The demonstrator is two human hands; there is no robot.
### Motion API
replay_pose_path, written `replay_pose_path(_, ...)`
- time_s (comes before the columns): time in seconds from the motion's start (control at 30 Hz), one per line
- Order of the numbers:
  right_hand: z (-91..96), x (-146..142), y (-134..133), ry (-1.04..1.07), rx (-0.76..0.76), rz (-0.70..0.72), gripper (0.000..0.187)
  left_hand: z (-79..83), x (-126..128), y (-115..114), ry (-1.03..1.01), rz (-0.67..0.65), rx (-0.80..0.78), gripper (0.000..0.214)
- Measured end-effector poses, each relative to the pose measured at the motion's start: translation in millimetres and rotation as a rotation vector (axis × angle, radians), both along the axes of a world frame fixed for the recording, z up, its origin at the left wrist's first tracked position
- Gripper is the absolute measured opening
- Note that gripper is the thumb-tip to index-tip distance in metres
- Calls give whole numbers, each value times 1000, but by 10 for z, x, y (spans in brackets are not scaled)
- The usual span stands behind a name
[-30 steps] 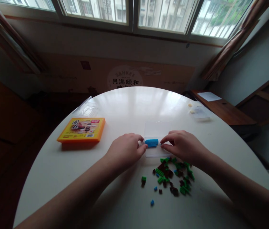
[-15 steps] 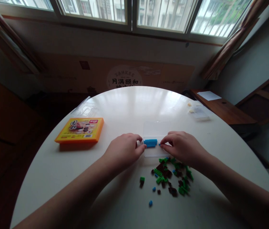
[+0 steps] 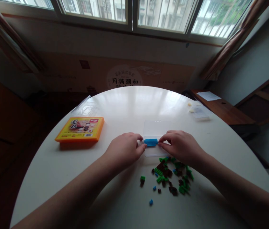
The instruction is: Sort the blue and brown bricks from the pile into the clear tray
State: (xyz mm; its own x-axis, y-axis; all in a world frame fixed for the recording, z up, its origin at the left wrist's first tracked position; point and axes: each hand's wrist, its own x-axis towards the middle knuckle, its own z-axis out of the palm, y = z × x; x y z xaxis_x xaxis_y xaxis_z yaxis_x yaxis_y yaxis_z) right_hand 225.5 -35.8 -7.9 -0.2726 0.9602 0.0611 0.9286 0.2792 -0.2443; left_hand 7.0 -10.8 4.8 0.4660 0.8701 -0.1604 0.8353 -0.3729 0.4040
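A flat block of joined blue toy bricks lies in a clear plastic box whose lid is folded back. My left hand is closed at the left end of that block, thumb and forefinger against its corners; the box edge is there too. From the other side, my right hand pinches a small blue brick, mostly hidden by the fingertips, against the block's right end. In front of the box lies a loose heap of green, brown and blue toy bricks.
On the round white table, a yellow and orange board game box stands to the left, with a clear plastic tray behind it. Another clear box with small yellowish pieces is at the far right. A stray blue brick lies nearest me.
My right hand has moved slightly left, bringing the small blue brick from a short gap up to the right end of the blue block. The left hand has stayed in place.
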Motion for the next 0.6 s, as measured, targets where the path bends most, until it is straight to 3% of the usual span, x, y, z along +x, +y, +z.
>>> replay_pose_path(0.6,-9,5,6,1,21,-8,15,-26,-19,14,-14,-16,14,40)
